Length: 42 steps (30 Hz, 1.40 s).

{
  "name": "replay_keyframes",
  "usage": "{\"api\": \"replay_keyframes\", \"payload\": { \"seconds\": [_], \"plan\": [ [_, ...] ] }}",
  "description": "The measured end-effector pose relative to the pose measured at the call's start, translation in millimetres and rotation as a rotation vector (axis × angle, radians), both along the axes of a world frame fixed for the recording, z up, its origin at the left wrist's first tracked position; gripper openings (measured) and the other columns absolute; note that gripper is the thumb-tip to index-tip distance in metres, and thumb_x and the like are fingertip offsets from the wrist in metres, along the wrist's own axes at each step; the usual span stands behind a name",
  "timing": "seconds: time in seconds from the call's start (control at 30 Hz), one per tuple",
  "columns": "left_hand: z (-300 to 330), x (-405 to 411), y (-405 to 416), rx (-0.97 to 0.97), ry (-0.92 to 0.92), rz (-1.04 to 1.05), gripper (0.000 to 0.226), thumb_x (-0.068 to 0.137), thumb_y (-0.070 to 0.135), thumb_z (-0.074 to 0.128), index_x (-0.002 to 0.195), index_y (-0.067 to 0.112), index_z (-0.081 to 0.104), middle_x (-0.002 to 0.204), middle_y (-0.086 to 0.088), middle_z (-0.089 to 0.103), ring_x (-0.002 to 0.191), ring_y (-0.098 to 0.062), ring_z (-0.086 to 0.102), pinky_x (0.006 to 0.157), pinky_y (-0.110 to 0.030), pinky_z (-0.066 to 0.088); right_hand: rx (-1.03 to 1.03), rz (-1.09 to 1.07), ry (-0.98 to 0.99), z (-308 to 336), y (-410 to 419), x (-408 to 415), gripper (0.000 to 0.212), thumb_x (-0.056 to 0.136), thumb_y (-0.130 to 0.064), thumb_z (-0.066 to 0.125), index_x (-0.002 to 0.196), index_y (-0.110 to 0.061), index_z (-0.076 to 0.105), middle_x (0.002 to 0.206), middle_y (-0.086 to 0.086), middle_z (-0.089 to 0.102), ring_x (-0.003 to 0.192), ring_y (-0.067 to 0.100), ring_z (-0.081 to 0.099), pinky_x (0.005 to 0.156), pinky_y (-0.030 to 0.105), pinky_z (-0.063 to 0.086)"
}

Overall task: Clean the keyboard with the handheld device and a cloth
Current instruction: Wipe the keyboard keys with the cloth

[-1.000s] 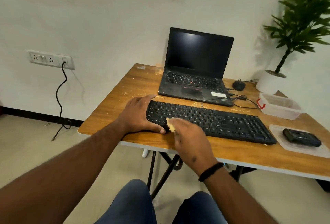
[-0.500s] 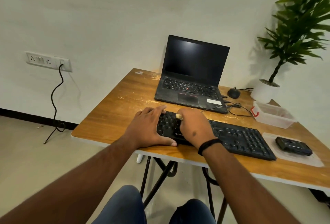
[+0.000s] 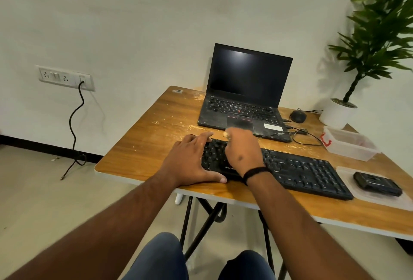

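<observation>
1. Across the near edge of the worn wooden table, in the head view, lies the long black plastic keyboard, its left end under both hands and its right end running out toward a clear flat plastic tray.
2. At that left end the left hand lies flat, fingers straight over the corner keys and thumb along the front edge, gripping nothing; it serves best as a brace so the board does not slide while being wiped.
3. Just right of it, the right hand is curled with a small pale cloth showing at its fingertips by the back row of keys. The hand is blurred, so the exact pinch is unclear, but it appears to hold the cloth.
4. My judgement: wiping is the step in hand. Short strokes along each row, working rightward, with light pressure, should lift dust without popping keys.
5. On the tray sits the black boxy handheld device, well apart from both hands and untouched.
6. Crumb-like specks lie on the table behind the keyboard, near the open black laptop; dragging the cloth through them would foul it.
</observation>
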<state>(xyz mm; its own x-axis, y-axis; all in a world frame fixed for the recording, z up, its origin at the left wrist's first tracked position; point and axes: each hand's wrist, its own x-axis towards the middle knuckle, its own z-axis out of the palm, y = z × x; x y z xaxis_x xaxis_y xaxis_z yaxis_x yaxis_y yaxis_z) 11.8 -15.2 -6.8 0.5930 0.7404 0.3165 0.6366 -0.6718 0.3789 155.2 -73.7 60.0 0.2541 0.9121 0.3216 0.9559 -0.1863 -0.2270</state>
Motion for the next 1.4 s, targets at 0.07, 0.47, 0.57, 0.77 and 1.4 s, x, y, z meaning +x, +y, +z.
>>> {"api": "replay_keyframes", "payload": {
  "seconds": [0.07,0.47,0.57,0.77,1.4],
  "plan": [
    [-1.0,0.0,1.3,0.006,-0.008,-0.001,0.122,0.06,0.087,0.068,0.157,0.031,0.018,0.148,0.005,0.047,0.137,-0.019,0.037,0.111,-0.046,0.038,-0.082,0.037,-0.04,-5.9,3.4,-14.1,0.017,0.094,-0.008,0.052,0.105,-0.011,0.065,0.101,0.009,0.067,0.097,0.027,0.063,0.081,0.037,0.053],
    [-1.5,0.4,2.1,0.0,-0.016,-0.002,0.126,0.056,0.093,0.064,0.155,0.031,0.02,0.147,0.005,0.048,0.135,-0.018,0.039,0.111,-0.048,0.039,-0.115,0.062,-0.112,8.1,5.2,-7.4,0.019,0.094,-0.01,0.053,0.11,-0.012,0.063,0.106,0.01,0.067,0.098,0.027,0.063,0.084,0.038,0.054],
    [-3.7,-1.2,5.0,-0.019,-0.041,-0.023,0.118,0.061,0.082,0.066,0.156,0.031,0.018,0.138,0.005,0.055,0.131,-0.019,0.042,0.107,-0.046,0.041,-0.175,0.147,-0.226,-4.9,7.8,-34.3,0.025,0.096,-0.009,0.052,0.12,-0.006,0.06,0.107,0.012,0.067,0.098,0.029,0.063,0.084,0.039,0.053],
    [-5.0,-0.2,6.1,-0.013,-0.036,-0.01,0.128,0.056,0.091,0.063,0.157,0.028,0.014,0.141,0.001,0.053,0.133,-0.021,0.042,0.109,-0.048,0.04,-0.216,0.186,-0.219,1.9,-1.7,-23.6,0.022,0.093,-0.007,0.053,0.113,-0.009,0.062,0.104,0.011,0.066,0.097,0.028,0.063,0.079,0.037,0.052],
    [0.7,-0.1,0.6,-0.007,-0.008,0.012,0.133,0.055,0.091,0.067,0.158,0.029,0.012,0.151,0.004,0.046,0.138,-0.019,0.039,0.114,-0.047,0.037,-0.233,0.158,-0.28,4.3,8.2,-1.3,0.022,0.093,-0.014,0.055,0.113,-0.015,0.065,0.109,0.008,0.067,0.102,0.026,0.061,0.081,0.038,0.052]
  ]
}}
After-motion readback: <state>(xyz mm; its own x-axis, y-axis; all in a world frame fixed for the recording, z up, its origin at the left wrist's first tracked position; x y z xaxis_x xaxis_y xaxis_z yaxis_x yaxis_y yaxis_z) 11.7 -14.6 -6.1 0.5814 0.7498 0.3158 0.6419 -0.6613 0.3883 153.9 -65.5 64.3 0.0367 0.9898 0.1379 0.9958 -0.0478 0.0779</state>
